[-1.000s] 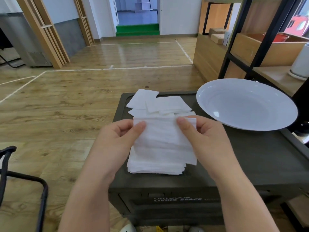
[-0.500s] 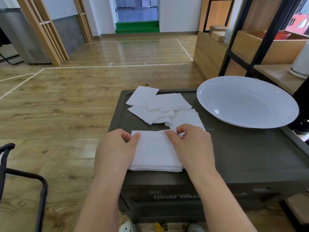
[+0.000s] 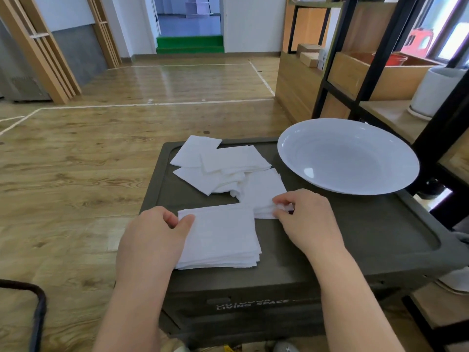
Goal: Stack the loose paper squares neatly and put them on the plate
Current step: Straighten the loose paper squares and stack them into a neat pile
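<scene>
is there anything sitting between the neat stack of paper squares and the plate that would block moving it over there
Nothing visible blocks it. The dark box top between the stack and the white plate is bare. The right hand, pinching a loose square, lies partly along that line.

On the counter (image 3: 355,240) I see the stack (image 3: 220,237) nearest me, loose squares (image 3: 223,163) behind it, and the plate (image 3: 347,156) at the far right.

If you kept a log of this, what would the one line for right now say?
left hand: holds stack on box lid | right hand: pinches loose square | plate: no paper yet
</scene>
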